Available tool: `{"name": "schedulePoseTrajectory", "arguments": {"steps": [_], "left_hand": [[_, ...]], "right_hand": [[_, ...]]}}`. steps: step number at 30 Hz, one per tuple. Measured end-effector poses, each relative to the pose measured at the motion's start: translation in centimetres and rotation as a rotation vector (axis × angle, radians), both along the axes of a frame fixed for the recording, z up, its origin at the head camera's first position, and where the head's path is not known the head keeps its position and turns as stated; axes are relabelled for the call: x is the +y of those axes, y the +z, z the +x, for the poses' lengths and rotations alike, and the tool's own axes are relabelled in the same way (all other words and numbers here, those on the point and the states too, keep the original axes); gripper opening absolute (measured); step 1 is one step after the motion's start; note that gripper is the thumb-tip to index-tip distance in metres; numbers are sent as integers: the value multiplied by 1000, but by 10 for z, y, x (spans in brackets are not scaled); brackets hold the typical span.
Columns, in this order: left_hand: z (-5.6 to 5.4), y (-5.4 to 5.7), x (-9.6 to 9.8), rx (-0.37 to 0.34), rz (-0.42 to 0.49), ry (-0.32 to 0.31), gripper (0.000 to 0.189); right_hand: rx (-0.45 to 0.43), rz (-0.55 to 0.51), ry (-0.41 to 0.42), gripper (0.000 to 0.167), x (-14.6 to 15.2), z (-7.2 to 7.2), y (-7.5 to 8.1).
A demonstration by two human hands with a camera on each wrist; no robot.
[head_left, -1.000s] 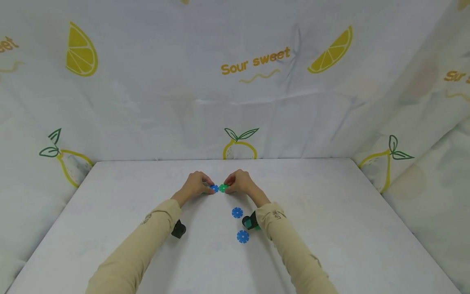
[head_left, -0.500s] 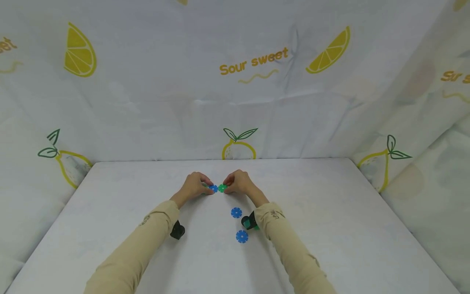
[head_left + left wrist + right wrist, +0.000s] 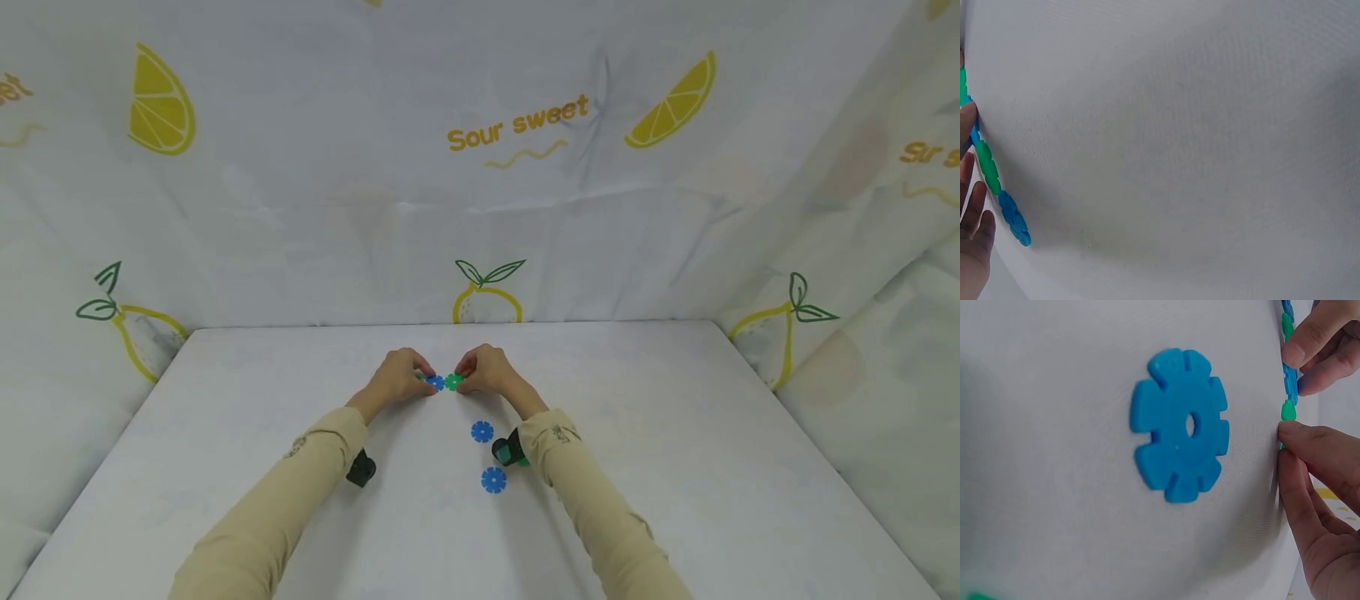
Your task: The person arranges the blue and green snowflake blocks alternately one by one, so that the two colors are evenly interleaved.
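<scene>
My left hand [image 3: 393, 377] pinches a blue notched disc [image 3: 436, 383] near the back of the table. This disc is part of a row: in the left wrist view a green disc [image 3: 987, 167] and another blue disc [image 3: 1015, 219] follow it edge to edge. Facing it, my right hand [image 3: 487, 371] holds a green notched disc [image 3: 453, 382] between thumb and fingers. The right wrist view has that green disc [image 3: 1288, 410] edge to edge with the blue one, close over the white surface. Fingers cover part of both held discs.
Two loose blue discs [image 3: 482, 432] [image 3: 493, 480] lie on the white table [image 3: 660, 467] below my hands. Another green disc [image 3: 524, 461] is partly hidden by the right wrist camera [image 3: 507, 451] and sleeve. A lemon-print cloth [image 3: 360, 183] hangs behind the table.
</scene>
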State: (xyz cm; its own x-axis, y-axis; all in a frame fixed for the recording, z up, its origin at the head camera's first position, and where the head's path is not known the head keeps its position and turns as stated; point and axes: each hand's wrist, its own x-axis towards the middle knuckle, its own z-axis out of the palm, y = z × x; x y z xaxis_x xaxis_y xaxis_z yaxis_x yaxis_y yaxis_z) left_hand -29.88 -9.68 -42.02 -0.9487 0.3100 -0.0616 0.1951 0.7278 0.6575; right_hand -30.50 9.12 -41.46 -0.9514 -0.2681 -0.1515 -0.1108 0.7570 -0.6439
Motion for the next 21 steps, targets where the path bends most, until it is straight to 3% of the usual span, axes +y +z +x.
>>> {"name": "schedulePoseTrajectory", "arguments": {"steps": [8,14,21], "left_hand": [[4,1,3,31,-35,-6,21],[1,-3,3,77,-16,-32,21],[-3,-6,3,77,-7,-38,21]], "right_hand": [[1,-5,-2,18,-1,1,1],[-14,-14,-8,19,-1,1,1],[-17,-22,-11,21,2,1,0]]}}
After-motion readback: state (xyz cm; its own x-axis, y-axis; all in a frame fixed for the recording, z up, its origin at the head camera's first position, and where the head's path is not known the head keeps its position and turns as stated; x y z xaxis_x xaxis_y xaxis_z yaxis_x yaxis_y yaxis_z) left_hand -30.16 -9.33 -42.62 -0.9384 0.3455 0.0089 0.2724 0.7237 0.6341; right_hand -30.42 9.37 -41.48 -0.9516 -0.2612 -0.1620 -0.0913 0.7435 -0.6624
